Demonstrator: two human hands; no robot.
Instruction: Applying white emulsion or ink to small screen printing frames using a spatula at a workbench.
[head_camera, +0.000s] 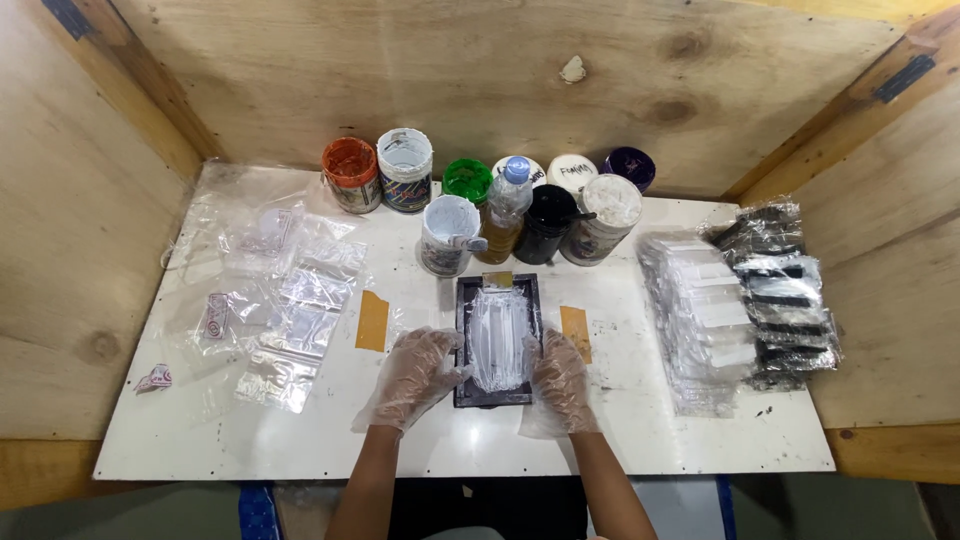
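Both gloved hands, L (418, 372) & R (558, 378), lie open, flat on the dark frame (497, 340) at table (620, 430) centre (clear packet (497, 338) inside), prob. pressing, gripping nothing.

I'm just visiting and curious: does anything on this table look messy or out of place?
Mostly tidy. The clear bags at the left lie scattered and overlapping, unlike the neat stacks at the right. A small pink scrap sits alone near the left edge.
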